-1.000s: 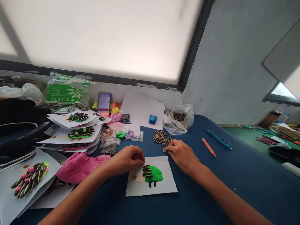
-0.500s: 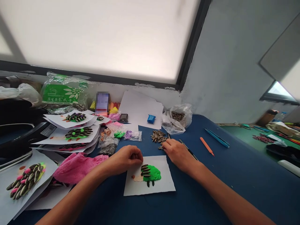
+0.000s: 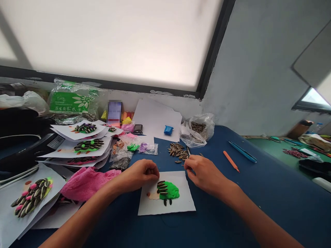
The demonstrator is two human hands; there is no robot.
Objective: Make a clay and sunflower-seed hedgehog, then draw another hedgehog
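A hedgehog picture on a white paper sheet (image 3: 184, 203) lies in front of me, with a green clay back (image 3: 172, 191), a pale face and sunflower seeds pressed in beside the face. My left hand (image 3: 144, 174) rests at the sheet's upper left edge, its fingers curled closed; whatever they hold is hidden. Closed in a pinch, my right hand (image 3: 203, 175) hovers by the upper right corner; I cannot make out what is between the fingertips. Just beyond it lies a loose pile of sunflower seeds (image 3: 177, 150). A dark pen-like tool (image 3: 188, 151) is partly hidden behind this hand.
Finished-looking hedgehog sheets (image 3: 89, 146) are stacked at left beside a pink cloth (image 3: 90, 184). Behind are clay packets (image 3: 121, 156), a blue clay packet (image 3: 168, 130) on white paper and a plastic bag of seeds (image 3: 198, 129). An orange marker (image 3: 231, 161) and blue pen (image 3: 242, 151) lie right.
My right hand has drawn back from the seed pile toward the sheet's upper right corner, its fingers curling in. My left hand stays in place. The view has shifted slightly.
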